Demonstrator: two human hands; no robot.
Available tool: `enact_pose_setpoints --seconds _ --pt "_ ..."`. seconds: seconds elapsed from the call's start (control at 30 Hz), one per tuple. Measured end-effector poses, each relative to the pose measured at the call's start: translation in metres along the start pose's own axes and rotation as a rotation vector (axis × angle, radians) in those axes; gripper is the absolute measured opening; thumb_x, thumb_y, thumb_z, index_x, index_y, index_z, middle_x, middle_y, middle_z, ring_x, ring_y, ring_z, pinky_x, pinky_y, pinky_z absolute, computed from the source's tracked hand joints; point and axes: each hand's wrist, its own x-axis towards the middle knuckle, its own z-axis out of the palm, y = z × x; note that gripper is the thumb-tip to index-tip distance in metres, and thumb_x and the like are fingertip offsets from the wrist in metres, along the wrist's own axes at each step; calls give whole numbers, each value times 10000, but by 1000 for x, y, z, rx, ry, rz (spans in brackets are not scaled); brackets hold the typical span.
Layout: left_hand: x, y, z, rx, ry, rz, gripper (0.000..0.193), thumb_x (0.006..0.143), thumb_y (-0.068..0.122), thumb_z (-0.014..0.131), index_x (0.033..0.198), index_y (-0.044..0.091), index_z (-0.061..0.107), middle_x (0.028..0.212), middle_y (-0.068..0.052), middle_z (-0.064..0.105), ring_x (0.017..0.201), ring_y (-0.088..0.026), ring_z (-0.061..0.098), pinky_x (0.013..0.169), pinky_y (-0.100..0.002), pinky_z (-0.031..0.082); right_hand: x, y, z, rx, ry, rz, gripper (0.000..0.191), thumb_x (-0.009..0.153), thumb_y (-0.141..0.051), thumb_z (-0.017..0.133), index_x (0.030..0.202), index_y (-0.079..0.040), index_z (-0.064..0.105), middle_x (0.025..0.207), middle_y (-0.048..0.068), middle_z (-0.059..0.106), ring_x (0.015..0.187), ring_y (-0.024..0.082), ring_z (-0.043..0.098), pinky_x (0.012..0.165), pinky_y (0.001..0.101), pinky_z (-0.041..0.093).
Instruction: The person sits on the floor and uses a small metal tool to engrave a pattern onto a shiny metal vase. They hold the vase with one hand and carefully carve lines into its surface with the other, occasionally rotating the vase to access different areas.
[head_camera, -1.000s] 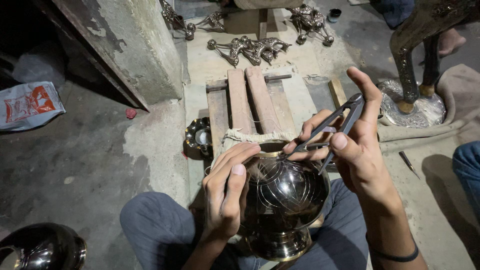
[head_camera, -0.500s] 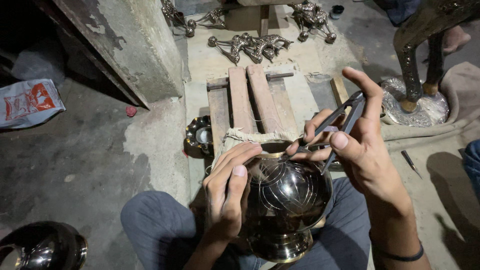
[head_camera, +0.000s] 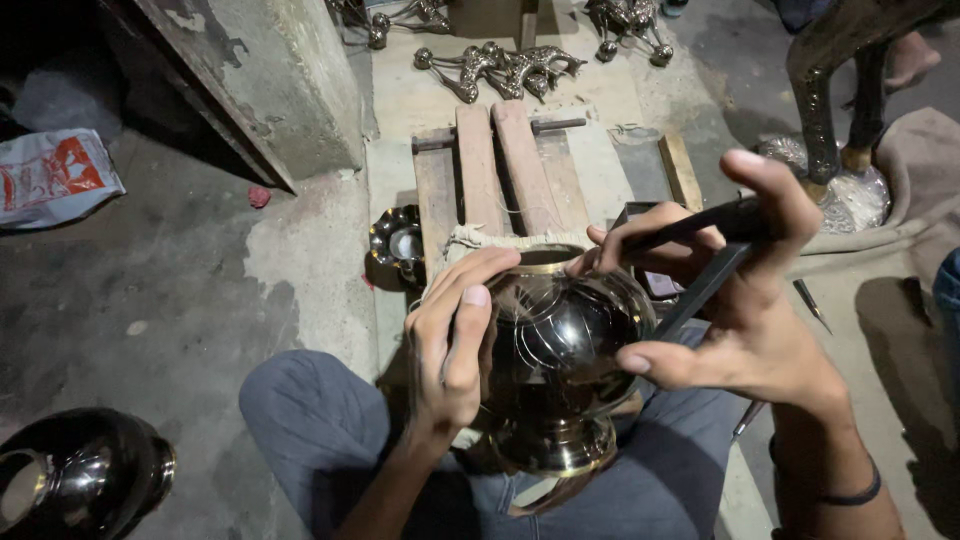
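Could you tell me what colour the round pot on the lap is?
Dark, glossy metal pot with a brassy rim, head view.

Two hands (head_camera: 450, 340) on one brass pot (head_camera: 565, 370), a second pot (head_camera: 75, 480) left of it, three wooden slats (head_camera: 500, 165) beyond.

Dark, glossy pot (head_camera: 565, 350) with pale scratched curves, seemingly brass-rimmed; grey trousers (head_camera: 330, 430); white-and-red bag (head_camera: 55, 175).
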Motion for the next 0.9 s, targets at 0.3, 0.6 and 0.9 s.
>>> enact_pose_setpoints --seconds 0.3,0.6,0.9 --pt "0 1 0 -8 3 7 446 1013 214 398 1203 -60 694 1279 -210 721 1256 -331 674 1141 -402 462 -5 2 -2 -158 -103 -193 1163 780 -54 837 1551 -274 -6 1311 271 576 1200 352 683 1071 517 590" --pt "-1 0 1 -13 11 1 436 1020 210 402 1212 -45 700 1271 -191 729 1251 -316 679 1138 -394 464 -6 -1 -1 -239 -141 -257 1173 785 -34 832 1552 -299 -15 1287 256 592 1159 352 709 1040 515 613" --pt "-1 -2 1 -19 4 -7 457 1017 230 392 1231 -28 702 1283 -179 728 1251 -308 681 1136 -393 477 -6 2 0 -158 -184 -297 1140 806 -34 831 1570 -336 41 1284 254 590 1145 364 714 961 500 617"
